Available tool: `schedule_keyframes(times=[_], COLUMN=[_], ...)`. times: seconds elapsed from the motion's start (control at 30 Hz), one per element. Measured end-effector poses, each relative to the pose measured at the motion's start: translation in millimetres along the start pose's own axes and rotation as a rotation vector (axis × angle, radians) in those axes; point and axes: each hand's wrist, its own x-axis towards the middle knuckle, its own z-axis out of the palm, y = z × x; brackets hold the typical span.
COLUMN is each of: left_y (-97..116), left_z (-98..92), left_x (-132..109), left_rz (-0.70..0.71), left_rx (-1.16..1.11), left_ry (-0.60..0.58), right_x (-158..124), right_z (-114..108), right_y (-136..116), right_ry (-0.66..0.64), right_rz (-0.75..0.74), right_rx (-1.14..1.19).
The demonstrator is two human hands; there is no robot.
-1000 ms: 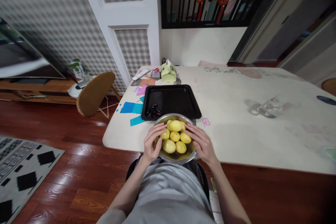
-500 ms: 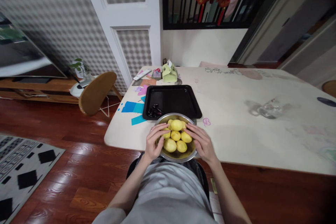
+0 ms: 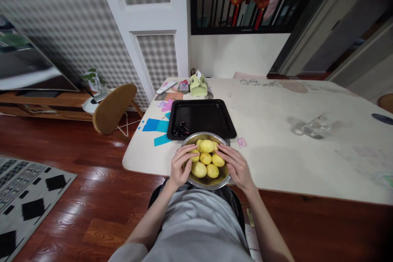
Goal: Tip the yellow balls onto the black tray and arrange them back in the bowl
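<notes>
A metal bowl (image 3: pixel 207 185) full of several yellow lemons (image 3: pixel 205 158) sits at the table's near edge, right in front of my body. My left hand (image 3: pixel 181 168) lies over the bowl's left rim, fingers stretched out and tips at the lemons. From the right side, my right hand (image 3: pixel 236 166) reaches over the opposite rim in the same way, its fingers extended and slightly apart. Neither hand is closed round a lemon. Just beyond the bowl is a black tray (image 3: pixel 205 116); small glossy dark pieces (image 3: pixel 181 129), kind unclear, lie in its near left corner.
On the white table (image 3: pixel 270 159), a green tissue box (image 3: pixel 198 84) and a white remote (image 3: pixel 167 86) stand behind the tray. A clear glass vessel (image 3: pixel 317 127) is at the right. A wooden chair (image 3: pixel 113 108) is left of the table.
</notes>
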Motion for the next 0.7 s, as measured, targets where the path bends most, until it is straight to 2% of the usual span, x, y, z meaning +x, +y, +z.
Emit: schedule_keyframes(times=[0.53, 0.7], left_y=[-0.4, -3.0], left_z=[-0.1, -1.1], left_x=[-0.6, -1.0], left_rz=[0.002, -0.026], left_rx=[-0.014, -0.041], left_ry=[0.002, 0.074], right_x=[1.1, 1.2], right_z=[0.3, 0.2], right_y=[-0.7, -1.3], right_ry=[0.007, 0.012], right_rz=[0.005, 0.000], right_rx=[0.006, 0.000])
